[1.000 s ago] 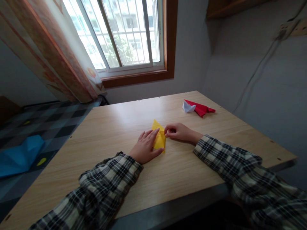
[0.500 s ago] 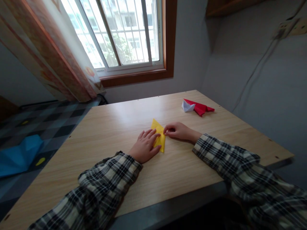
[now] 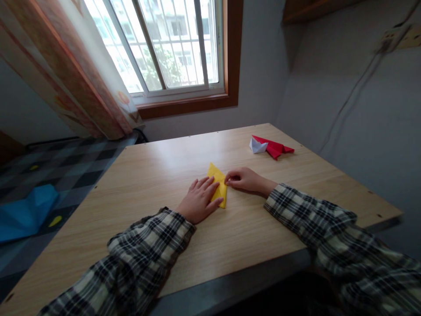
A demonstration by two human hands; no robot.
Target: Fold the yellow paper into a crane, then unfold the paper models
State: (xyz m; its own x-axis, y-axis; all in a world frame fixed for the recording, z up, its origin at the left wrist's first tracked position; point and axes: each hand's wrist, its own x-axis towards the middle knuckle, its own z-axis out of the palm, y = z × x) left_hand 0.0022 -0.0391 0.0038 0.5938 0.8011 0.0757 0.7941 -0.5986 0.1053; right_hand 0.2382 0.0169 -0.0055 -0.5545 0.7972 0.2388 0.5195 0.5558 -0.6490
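"Where is the yellow folded paper (image 3: pixel 221 190)?"

"Lying mid-way across a wooden table (image 3: pixel 158 164), left of and nearer than a white paper boat (image 3: pixel 258 146) and red paper plane (image 3: pixel 276 148)."

"What has just changed?"

"Little: the left hand (image 3: pixel 199 202), open and flat, rests on it, thumb drawn slightly inward; the right hand (image 3: pixel 248 180) pinches its right edge. That suggests steadying the paper at a fold."

Left hand (image 3: pixel 197 202): thumb (image 3: pixel 214 205) drawn slightly up yellow paper (image 3: pixel 222 191); second ago it lay across lower end, almost to tip; more of that end bare now, bottom looking blunter; index fingertip (image 3: pixel 216 184) a little lower on paper; whole view nudged, table (image 3: pixel 148 175) sitting slightly further left and up.
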